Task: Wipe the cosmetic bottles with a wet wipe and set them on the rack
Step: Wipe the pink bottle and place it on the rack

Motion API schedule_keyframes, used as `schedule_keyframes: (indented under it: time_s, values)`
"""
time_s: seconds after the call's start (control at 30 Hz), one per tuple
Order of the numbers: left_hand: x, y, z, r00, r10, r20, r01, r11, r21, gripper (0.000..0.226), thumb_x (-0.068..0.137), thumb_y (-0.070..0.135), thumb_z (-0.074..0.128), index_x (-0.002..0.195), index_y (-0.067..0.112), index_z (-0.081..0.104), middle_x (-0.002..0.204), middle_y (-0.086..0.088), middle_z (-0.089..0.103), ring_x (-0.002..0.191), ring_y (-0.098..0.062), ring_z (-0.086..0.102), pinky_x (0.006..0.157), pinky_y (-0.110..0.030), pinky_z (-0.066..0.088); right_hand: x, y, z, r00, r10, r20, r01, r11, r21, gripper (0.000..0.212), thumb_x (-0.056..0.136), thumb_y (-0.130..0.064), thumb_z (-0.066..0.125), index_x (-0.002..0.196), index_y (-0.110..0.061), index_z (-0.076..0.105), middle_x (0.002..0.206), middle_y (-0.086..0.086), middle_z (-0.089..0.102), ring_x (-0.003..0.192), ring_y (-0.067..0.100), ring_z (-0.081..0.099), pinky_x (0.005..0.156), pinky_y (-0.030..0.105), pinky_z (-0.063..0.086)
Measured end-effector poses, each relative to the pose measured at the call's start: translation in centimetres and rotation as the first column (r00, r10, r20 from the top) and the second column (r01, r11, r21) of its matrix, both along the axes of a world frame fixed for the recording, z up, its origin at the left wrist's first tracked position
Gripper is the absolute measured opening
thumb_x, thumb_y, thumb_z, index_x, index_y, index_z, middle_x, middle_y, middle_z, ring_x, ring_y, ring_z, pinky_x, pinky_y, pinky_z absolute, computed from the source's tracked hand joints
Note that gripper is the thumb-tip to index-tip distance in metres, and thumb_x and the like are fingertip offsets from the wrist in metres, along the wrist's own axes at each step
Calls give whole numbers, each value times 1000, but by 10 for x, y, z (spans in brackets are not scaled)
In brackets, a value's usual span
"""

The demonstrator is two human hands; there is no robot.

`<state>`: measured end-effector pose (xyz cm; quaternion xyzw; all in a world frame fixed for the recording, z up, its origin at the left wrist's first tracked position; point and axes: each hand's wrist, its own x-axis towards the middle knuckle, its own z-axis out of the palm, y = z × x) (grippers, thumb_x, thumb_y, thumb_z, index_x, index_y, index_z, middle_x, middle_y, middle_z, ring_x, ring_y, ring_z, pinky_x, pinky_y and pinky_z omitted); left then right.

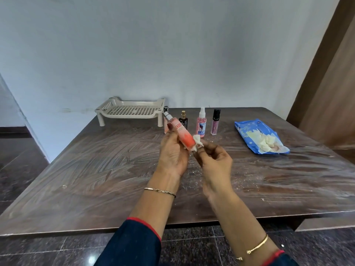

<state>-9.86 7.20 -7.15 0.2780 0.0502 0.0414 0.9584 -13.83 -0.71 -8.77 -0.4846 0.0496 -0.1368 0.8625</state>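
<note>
Gripping a tilted peach-and-orange spray bottle [182, 134] in my left hand [172, 152], I hold it before the right end of the beige slotted plastic rack [132, 110]. My right hand [215, 160] pinches a crumpled white wet wipe [197, 144] against its base.

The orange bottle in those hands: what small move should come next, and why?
Probably slide the wet wipe up the orange bottle toward its top end. The left hand holds the bottle tilted, and the right hand pinches the wipe against its bottom end only, so most of the body may yet need wiping. The rack can wait.
</note>
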Motion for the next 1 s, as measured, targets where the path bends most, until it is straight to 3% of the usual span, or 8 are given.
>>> schedule_keyframes:
  time_s: [0.1, 0.2, 0.27, 0.33, 0.37, 0.53, 0.77, 1.0]
  values:
    - [-3, -2, -5, 990, 114, 87, -130, 970, 204, 15, 99, 21, 48, 87, 14, 55, 73, 0, 55, 73, -14, 52, 74, -32, 49, 1, -1, 3, 983, 89, -162, -45, 965, 257, 19, 84, 14, 58, 84, -5, 62, 84, 9, 67, 74, 15, 65, 69, 19, 56]
    - [-7, -3, -12, 970, 163, 182, -226, 880, 418, 13, 99, 27, 46, 95, 18, 55, 83, 0, 59, 80, -17, 59, 68, -26, 51, 2, 0, 1, 983, 77, -164, -40, 975, 217, 20, 85, 14, 57, 86, -5, 63, 84, 9, 67, 75, 15, 64, 68, 19, 56]
    - [-10, -2, -13, 963, 152, 221, -248, 822, 513, 13, 99, 29, 44, 97, 20, 53, 84, 0, 58, 78, -13, 60, 65, -22, 52, 3, -1, -4, 997, -51, -64, 40, 986, -164, 23, 83, 13, 59, 87, -9, 67, 83, 6, 69, 76, 14, 65, 72, 21, 56]
    - [-13, -1, -10, 960, 123, 250, -250, 777, 578, 13, 99, 30, 43, 96, 20, 51, 82, 1, 55, 66, 0, 59, 62, -16, 50, 3, -3, -2, 991, -106, 81, 133, 775, -617, 26, 82, 8, 63, 89, -16, 69, 84, -2, 70, 77, 9, 66, 75, 20, 56]
    - [-13, 0, -9, 961, 107, 255, -243, 766, 595, 13, 99, 31, 43, 97, 20, 51, 82, 1, 56, 63, 3, 59, 62, -15, 50, 4, -4, 2, 988, -102, 119, 157, 685, -712, 26, 83, 5, 64, 91, -19, 69, 84, -5, 70, 76, 6, 66, 74, 16, 55]
    - [-20, -5, -11, 975, 52, 214, -179, 753, 633, 23, 97, 32, 45, 108, 14, 54, 99, -4, 65, 85, -10, 65, 69, -19, 52, 15, -4, 37, 968, -81, 237, 232, 650, -723, 24, 85, -1, 65, 93, -23, 65, 86, -13, 66, 80, -2, 61, 74, 7, 49]
    - [-17, 3, -10, 984, 108, 144, -165, 861, 480, 23, 96, 31, 51, 106, 9, 52, 65, 3, 60, 60, -5, 60, 57, -18, 48, 4, -5, 24, 845, 122, 521, 462, 323, -826, 27, 84, -23, 47, 94, -12, 69, 94, -9, 60, 72, -5, 53, 71, 3, 42]
    - [-11, 16, -8, 991, 136, 10, -125, 876, 466, 17, 98, 26, 51, 86, 14, 54, 69, -2, 59, 63, -15, 57, 61, -29, 52, 6, -14, 3, 826, 255, 502, 485, 130, -865, 20, 82, 4, 64, 95, -12, 69, 101, -1, 63, 84, 14, 62, 74, 24, 51]
